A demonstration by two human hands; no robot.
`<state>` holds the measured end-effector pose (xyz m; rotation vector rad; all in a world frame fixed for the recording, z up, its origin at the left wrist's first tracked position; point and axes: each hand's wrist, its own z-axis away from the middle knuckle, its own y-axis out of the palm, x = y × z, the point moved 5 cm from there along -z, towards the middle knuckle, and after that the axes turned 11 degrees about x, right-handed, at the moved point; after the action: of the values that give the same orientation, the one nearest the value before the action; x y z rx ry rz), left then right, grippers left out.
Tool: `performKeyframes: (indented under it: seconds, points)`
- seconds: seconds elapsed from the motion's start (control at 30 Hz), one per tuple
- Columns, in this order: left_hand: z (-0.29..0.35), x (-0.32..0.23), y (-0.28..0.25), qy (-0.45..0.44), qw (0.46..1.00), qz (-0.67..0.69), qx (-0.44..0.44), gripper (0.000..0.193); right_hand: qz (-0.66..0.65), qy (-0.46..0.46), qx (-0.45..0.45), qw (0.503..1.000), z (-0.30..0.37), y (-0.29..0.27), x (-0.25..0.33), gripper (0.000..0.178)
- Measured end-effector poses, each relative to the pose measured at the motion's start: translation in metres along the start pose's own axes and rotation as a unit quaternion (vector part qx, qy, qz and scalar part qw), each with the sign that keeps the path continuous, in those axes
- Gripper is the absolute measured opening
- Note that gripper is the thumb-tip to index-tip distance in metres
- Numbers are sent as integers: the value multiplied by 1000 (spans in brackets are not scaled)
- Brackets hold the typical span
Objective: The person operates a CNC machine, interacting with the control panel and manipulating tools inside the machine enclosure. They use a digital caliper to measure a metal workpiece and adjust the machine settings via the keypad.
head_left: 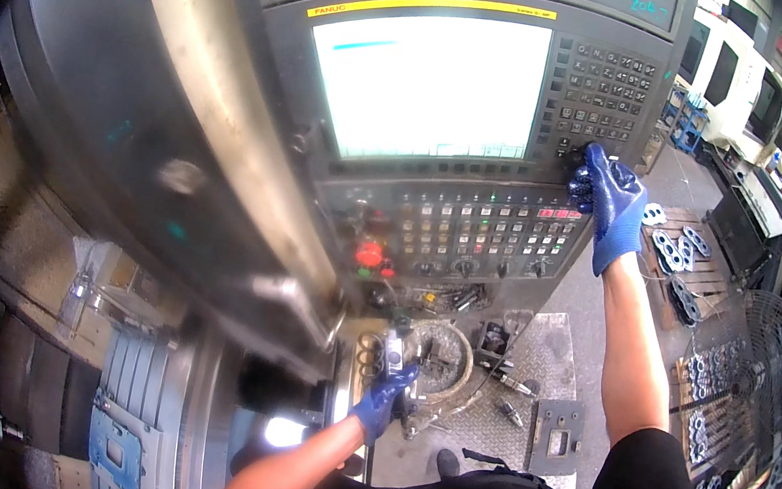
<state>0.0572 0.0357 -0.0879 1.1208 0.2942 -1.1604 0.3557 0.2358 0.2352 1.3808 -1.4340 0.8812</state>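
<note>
My right hand (610, 198), in a dark blue coated glove, is at the lower right of a machine control panel's keypad (607, 85). One finger reaches up to the bottom keys while the others are curled in, and nothing shows in the hand. Left of it a bright white screen (434, 89) is lit, too washed out to read. Lower down, my left hand (382, 403), also gloved in blue, is closed round a light grey handheld device (393, 351) with a dark lower part. Its fingers partly hide that device.
A red emergency stop button (369, 253) sits among rows of small buttons. Below the panel, a large ring (450, 355), loose tools and a square dark plate (557, 437) lie on a tread-plate surface. The machine door (158, 109) stands left; pallets of metal parts (678, 249) are right.
</note>
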Motion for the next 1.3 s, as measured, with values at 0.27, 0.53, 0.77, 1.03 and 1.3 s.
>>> performKeyframes:
  seconds: [0.27,0.53,0.77,1.03,1.3]
  points:
    - [-5,3,-2,8,1000,13,5,54,7,-2,-4,1000,0,0,1,29]
    - [-2,1,3,-12,1000,18,-13,51,5,-10,7,1000,0,-1,-2,28]
    - [-4,3,1,-14,999,7,-30,47,-8,-6,9,1000,-1,-1,-3,26]
    - [0,-3,7,27,1000,10,-9,47,-17,-17,-8,1000,-1,3,-2,27]
    - [-5,3,0,-4,1000,20,-16,45,-18,-21,-4,1000,-2,1,-2,27]
